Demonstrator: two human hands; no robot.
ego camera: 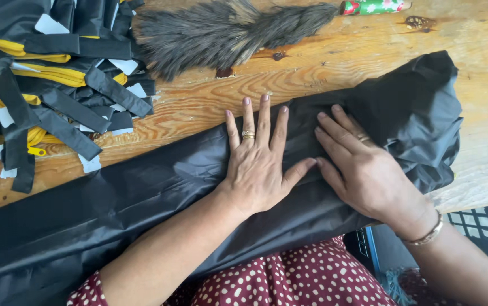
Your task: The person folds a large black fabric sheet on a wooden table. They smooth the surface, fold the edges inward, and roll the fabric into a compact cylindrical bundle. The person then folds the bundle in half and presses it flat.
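Note:
A long piece of black shiny fabric [113, 209] lies across the wooden table [210, 96], bunched up at its right end [419, 113]. My left hand [258, 164] rests flat on the fabric with fingers spread, a ring on one finger. Right beside it, my right hand [360, 167] also presses flat on the fabric, fingers pointing up and left, with a ring and a bracelet at the wrist. Neither hand grips anything; the thumbs nearly touch.
A pile of black straps with white tags and yellow cords [45, 85] fills the far left. A grey feather duster [221, 34] with a patterned handle [371, 7] lies at the far edge. A blue crate [476, 226] stands below the table's right edge.

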